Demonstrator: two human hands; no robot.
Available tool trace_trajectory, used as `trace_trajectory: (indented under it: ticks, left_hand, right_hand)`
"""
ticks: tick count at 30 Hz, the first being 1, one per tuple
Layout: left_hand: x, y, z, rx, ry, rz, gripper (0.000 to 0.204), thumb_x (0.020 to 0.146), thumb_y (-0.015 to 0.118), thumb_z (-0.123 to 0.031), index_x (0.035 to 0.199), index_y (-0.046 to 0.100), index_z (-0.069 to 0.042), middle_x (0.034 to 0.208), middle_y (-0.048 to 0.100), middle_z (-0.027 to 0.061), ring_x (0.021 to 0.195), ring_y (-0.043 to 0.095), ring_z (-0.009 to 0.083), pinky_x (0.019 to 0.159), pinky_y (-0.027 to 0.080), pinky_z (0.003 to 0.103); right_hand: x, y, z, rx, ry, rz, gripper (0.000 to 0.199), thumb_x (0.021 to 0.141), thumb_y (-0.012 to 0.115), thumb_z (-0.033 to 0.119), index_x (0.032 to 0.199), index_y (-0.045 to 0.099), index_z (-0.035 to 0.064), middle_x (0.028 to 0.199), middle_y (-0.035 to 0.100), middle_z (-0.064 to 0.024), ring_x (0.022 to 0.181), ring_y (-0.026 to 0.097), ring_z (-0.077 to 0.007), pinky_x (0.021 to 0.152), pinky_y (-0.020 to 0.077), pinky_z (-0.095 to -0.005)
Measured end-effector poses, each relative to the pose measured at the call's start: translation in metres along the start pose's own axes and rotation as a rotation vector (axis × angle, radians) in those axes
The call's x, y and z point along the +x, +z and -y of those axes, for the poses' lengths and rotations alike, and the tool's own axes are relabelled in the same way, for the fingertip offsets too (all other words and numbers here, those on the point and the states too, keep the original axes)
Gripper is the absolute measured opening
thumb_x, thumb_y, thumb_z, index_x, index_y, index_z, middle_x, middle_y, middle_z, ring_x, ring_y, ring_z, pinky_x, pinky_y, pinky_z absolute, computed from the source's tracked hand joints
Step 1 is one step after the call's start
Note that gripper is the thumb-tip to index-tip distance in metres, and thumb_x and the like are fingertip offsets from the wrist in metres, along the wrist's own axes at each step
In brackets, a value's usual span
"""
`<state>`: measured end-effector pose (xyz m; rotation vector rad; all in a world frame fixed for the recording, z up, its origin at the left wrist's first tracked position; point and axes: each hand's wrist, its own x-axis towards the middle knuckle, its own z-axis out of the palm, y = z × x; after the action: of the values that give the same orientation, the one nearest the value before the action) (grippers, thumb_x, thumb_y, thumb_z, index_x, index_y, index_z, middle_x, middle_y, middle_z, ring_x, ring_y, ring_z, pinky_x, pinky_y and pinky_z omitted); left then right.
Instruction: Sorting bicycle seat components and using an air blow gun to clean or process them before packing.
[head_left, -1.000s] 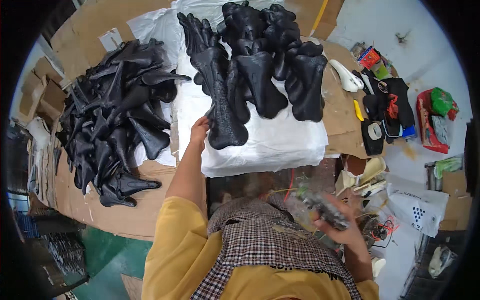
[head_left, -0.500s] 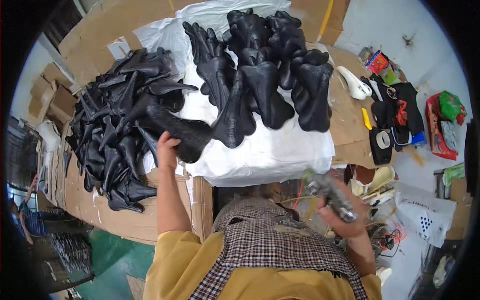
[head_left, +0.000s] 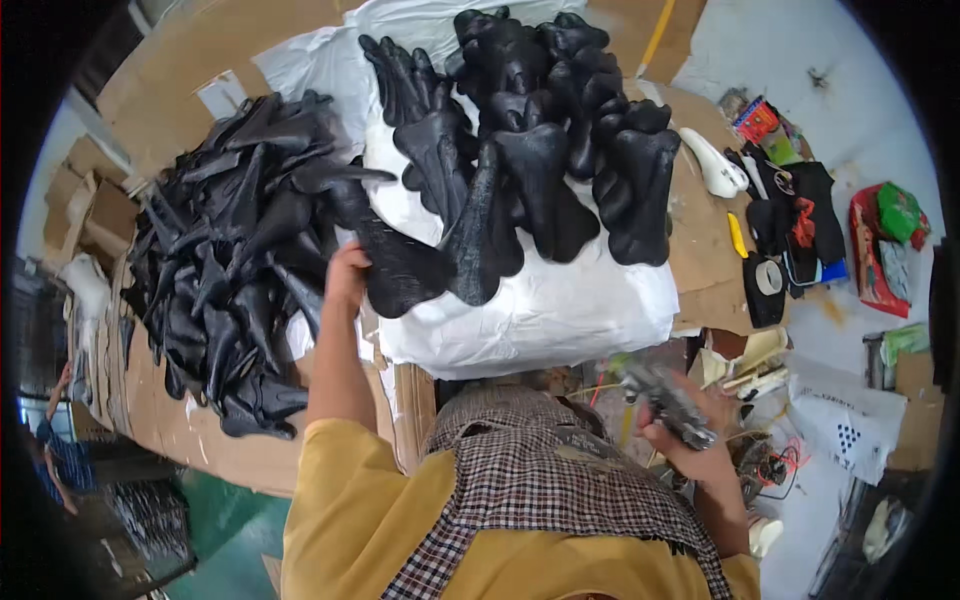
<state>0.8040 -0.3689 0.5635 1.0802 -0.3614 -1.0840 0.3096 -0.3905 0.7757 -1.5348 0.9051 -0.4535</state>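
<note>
1. Here's your left hand [head_left: 347, 268], clamped on a black saddle piece [head_left: 405, 282] at the white sheet's [head_left: 540, 330] near-left corner.
2. Your right hand [head_left: 692, 460] wraps a grey tool [head_left: 668, 398], just off the near-right corner.
3. Stacked saddles [head_left: 640, 200] line the sheet; a pile [head_left: 250, 280] sprawls past its left edge.

Bright, even light across the middle, white sheeting [head_left: 560, 322] glowing, black pieces [head_left: 482, 258] catching soft sheen; lower right, the grey tool [head_left: 668, 402] blurs slightly, and at the rim straight edges bow into blackness.
</note>
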Motion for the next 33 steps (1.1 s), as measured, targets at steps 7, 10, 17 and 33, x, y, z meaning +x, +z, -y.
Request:
trace_trajectory:
  ticks: [7,10,17,33]
  left_hand:
    - [0.086,0.068,0.074,0.263,-0.166,0.218,0.021,0.056,0.05,0.002,0.075,0.055,-0.005,0.072,0.05,-0.0005,0.069,0.047,0.0148,0.069,0.037,0.025]
    - [0.081,0.075,0.067,0.295,-0.156,0.214,0.023,0.058,0.049,0.002,0.079,0.056,-0.003,0.076,0.053,0.0007,0.072,0.049,0.0155,0.071,0.039,0.025]
    - [0.03,0.057,0.023,0.244,0.111,0.235,0.036,0.059,0.048,0.002,0.094,0.057,0.001,0.086,0.059,0.0042,0.079,0.054,0.0164,0.076,0.042,0.027]
    - [0.097,0.034,0.036,0.282,0.13,-0.1,0.029,0.082,0.055,-0.008,0.11,0.056,-0.003,0.098,0.062,0.0066,0.076,0.058,0.0149,0.068,0.045,0.024]
  right_hand:
    - [-0.007,0.02,0.028,0.021,-0.159,-0.22,0.065,0.074,0.071,0.014,0.128,0.038,-0.0052,0.087,0.059,-0.0088,0.076,0.058,-0.0139,0.066,0.0489,-0.0269]
    - [-0.012,0.034,0.041,0.094,-0.079,-0.301,0.066,0.074,0.07,0.014,0.128,0.038,-0.0056,0.09,0.059,-0.0098,0.078,0.058,-0.0145,0.069,0.0482,-0.0274]
    - [-0.012,0.039,0.019,-0.128,0.015,-0.169,0.065,0.075,0.07,0.016,0.128,0.038,-0.0029,0.089,0.059,-0.0094,0.078,0.057,-0.0151,0.07,0.047,-0.0286]
    - [-0.013,0.052,0.021,-0.107,0.0,-0.204,0.06,0.074,0.072,0.012,0.124,0.043,-0.0049,0.086,0.062,-0.0075,0.079,0.059,-0.0119,0.068,0.0483,-0.0259]
